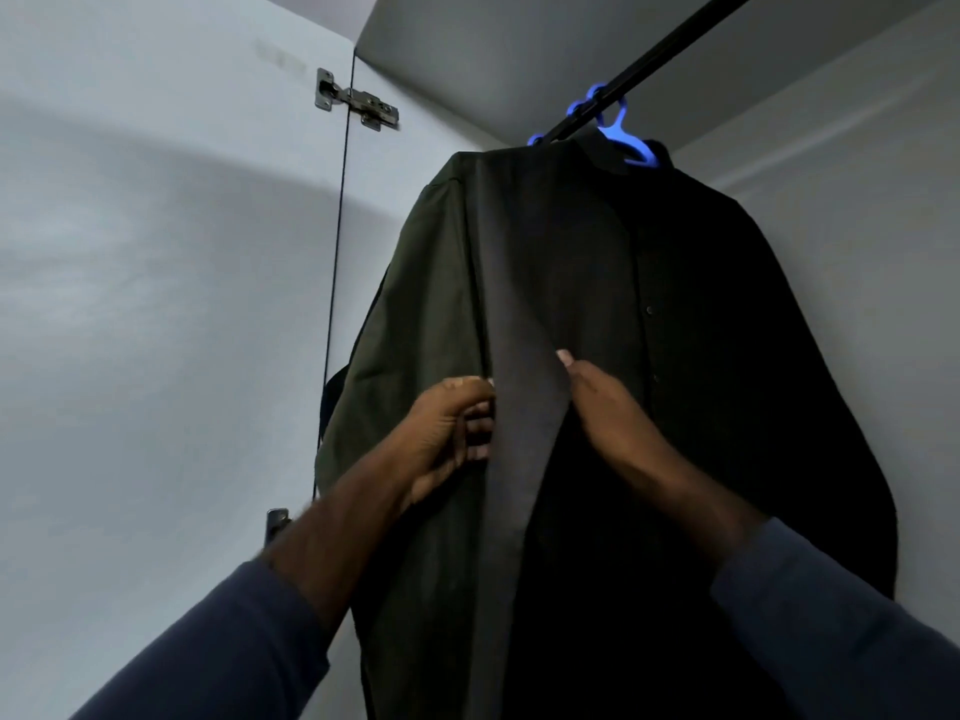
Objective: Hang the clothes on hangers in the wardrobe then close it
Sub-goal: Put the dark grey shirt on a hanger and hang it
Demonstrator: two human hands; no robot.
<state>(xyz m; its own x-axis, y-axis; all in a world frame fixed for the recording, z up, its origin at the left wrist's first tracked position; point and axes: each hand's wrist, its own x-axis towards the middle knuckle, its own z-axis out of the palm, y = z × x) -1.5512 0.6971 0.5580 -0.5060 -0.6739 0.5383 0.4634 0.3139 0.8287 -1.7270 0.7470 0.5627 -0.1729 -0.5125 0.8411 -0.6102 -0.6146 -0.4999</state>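
Observation:
Dark clothes hang from blue hangers (pixel 631 142) on the black wardrobe rail (pixel 649 59). A dark olive shirt (pixel 415 314) hangs at the left, a grey-brown garment (pixel 519 314) in the middle and a black buttoned shirt (pixel 727 330) at the right. My left hand (pixel 452 433) grips the left edge of the grey-brown garment, its fingers curled round the fabric. My right hand (pixel 602 402) holds the right edge of the same garment with the thumb on the front; its fingers are hidden behind the cloth.
The open wardrobe door (pixel 156 304) stands at the left with a metal hinge (pixel 358 101) near the top and a second hinge (pixel 278 522) lower down. The white wardrobe side wall (pixel 857 174) is close on the right, the top panel (pixel 493 54) above.

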